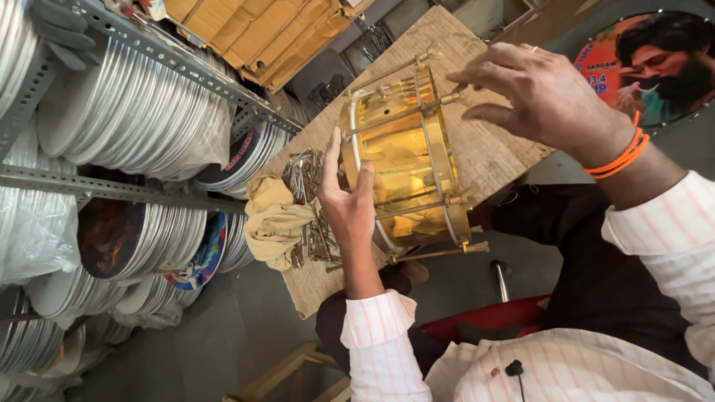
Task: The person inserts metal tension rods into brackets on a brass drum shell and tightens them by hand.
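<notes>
A shiny brass-coloured drum shell (pixel 406 160) with metal tension rods along its side stands on its edge on a worn wooden board (pixel 488 152). My left hand (pixel 348 201) presses flat against the drum's left rim, steadying it. My right hand (pixel 540 93) reaches over the top right of the drum, with its fingertips pinching a small lug fitting (pixel 452 95) at the upper rim. An orange band circles my right wrist.
A pile of metal rods and bolts (pixel 309 197) and a crumpled yellow cloth (pixel 275 222) lie on the board left of the drum. Metal racks (pixel 112 190) hold several stacked round drum frames. Cardboard boxes (pixel 261 33) sit above. A round printed picture (pixel 655 63) hangs at top right.
</notes>
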